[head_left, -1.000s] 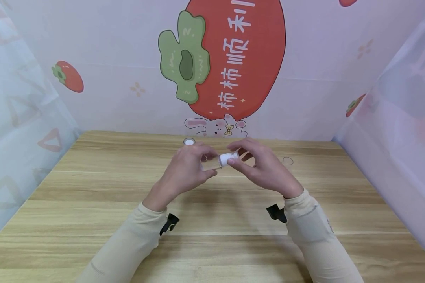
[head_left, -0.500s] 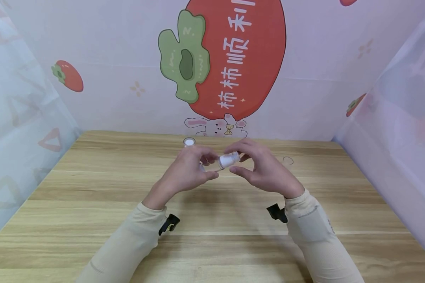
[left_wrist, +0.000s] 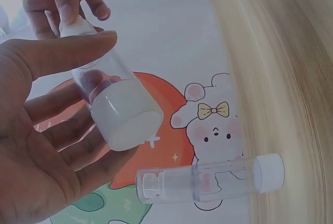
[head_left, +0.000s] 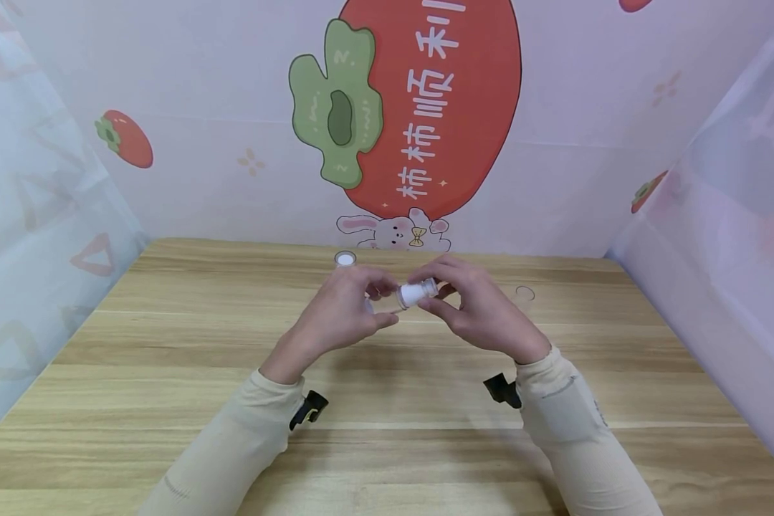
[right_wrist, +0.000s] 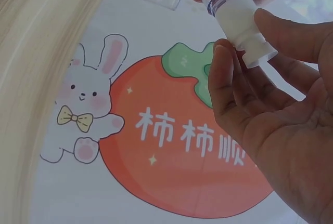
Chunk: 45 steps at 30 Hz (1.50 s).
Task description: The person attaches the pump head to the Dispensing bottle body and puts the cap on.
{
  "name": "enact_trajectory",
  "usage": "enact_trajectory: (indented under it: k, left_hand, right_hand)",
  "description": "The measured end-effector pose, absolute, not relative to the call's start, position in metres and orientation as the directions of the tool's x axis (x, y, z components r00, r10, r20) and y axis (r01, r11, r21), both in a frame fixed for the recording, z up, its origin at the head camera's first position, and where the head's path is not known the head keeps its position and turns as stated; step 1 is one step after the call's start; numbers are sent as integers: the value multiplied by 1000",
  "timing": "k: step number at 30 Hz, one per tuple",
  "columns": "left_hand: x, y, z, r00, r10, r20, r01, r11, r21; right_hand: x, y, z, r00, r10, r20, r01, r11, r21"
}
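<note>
My left hand (head_left: 338,308) holds a small clear pump bottle (left_wrist: 125,117) with a white base, tilted above the table, thumb on one side and fingers on the other. The bottle's white pump top (right_wrist: 240,21) with its clear nozzle end points toward my right hand (head_left: 484,304). My right thumb and fingertips pinch this top from both sides. In the head view the bottle's clear body is partly hidden behind the left fingers. A second clear bottle (left_wrist: 208,182), also with a white base, stands upright on the table behind my left hand.
A thin, clear round outline (head_left: 524,292), like a transparent cap, sits on the wooden table (head_left: 387,459) to the right of my hands. A printed cloth backdrop (head_left: 219,179) rises at the table's back edge, with cloth sides left and right.
The pump top has tilted slightly up to the right. My right thumb came off it half a second ago and is back against it now. The left hand has hardly moved.
</note>
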<state>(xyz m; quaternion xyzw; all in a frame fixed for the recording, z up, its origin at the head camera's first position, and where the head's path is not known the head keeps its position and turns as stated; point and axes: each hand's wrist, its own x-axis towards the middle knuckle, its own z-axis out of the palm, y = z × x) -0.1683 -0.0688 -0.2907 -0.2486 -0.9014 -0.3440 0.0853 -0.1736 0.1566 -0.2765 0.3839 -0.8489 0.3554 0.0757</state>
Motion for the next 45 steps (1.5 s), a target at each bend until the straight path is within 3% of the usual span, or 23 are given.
enact_trajectory:
  k: [7, 25, 45]
  left_hand:
    - [-166, -66, -292, -841, 376, 388, 535, 679, 502]
    - [-162, -63, -291, -787, 388, 479, 567, 761, 315]
    - [-164, -63, -292, -813, 369, 450, 550, 741, 386]
  right_hand:
    - [-174, 157, -278, -704, -591, 393, -695, 459, -554]
    - [-175, 151, -280, -802, -512, 308, -583, 558, -591]
    - [-175, 155, -278, -805, -498, 323, -580, 545, -605]
